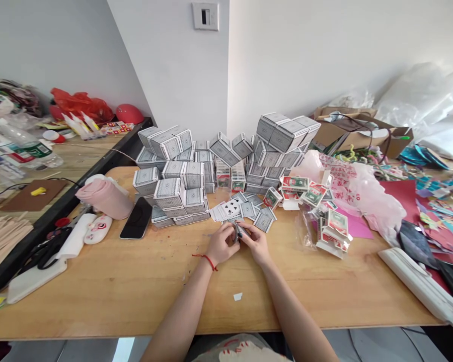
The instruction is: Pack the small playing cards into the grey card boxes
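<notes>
My left hand (223, 244), with a red string bracelet (207, 259) at its wrist, and my right hand (255, 243) meet low over the table. Between their fingers they grip a playing card (235, 232), seen nearly edge-on and partly hidden. Just beyond lie loose playing cards (264, 219), some face down, with a face-up spade card (232, 206) among them. Behind these, boxes folded from grey-backed cards are stacked at left (169, 193) and at right (285, 133).
Opened red-and-green card packs (334, 229) and a pinkish plastic bag (370, 193) lie to the right. A black phone (136, 218), a pink roll (103, 197) and scissors (47, 249) are at left. A paper scrap (237, 296) sits near the front edge.
</notes>
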The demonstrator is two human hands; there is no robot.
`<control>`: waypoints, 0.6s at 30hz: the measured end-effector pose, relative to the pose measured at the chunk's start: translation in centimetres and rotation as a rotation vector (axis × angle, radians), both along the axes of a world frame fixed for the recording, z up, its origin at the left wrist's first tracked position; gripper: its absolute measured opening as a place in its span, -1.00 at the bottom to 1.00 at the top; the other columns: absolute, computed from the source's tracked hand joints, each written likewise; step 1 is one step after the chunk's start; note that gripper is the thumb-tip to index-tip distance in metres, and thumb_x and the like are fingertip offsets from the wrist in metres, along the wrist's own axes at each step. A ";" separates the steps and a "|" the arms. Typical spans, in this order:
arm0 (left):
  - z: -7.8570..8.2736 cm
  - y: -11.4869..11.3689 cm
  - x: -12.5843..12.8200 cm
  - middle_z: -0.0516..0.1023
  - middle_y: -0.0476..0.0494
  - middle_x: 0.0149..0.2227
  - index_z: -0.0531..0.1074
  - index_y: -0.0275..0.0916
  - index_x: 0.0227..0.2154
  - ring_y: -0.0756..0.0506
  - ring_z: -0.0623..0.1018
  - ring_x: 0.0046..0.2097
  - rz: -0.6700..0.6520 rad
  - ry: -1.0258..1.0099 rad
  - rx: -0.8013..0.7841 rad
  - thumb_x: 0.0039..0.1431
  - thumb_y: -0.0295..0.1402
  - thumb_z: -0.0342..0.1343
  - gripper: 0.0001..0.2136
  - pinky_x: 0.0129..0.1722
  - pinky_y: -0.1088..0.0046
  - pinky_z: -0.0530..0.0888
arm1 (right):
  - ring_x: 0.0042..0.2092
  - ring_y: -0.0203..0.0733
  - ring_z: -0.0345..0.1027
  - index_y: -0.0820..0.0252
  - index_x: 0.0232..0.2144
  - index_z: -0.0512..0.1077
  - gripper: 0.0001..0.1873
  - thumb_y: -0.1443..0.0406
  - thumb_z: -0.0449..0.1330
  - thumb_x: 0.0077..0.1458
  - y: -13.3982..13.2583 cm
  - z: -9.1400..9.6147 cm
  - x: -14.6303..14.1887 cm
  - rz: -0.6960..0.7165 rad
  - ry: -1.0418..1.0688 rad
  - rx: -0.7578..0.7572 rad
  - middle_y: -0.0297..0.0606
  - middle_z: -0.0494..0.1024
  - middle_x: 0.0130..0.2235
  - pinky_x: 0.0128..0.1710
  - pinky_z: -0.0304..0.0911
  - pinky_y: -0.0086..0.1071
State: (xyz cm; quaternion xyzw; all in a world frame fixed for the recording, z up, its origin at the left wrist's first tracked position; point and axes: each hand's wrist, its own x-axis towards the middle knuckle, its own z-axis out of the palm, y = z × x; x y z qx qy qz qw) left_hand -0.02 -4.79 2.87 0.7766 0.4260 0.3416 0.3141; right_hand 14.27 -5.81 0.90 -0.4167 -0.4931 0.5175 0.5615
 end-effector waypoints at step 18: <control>-0.3 0.0 0.1 0.25 -0.08 -0.35 0.14 -0.23 -0.56 -0.02 0.29 -0.34 0.029 0.006 0.029 -0.01 -0.45 -0.06 -0.90 -0.36 0.46 0.27 | 0.02 -0.06 0.21 0.07 -0.25 0.48 -0.73 0.18 0.19 -0.06 0.1 0.5 0.2 0.051 -0.029 0.059 -0.22 0.42 -0.05 0.06 0.04 -0.13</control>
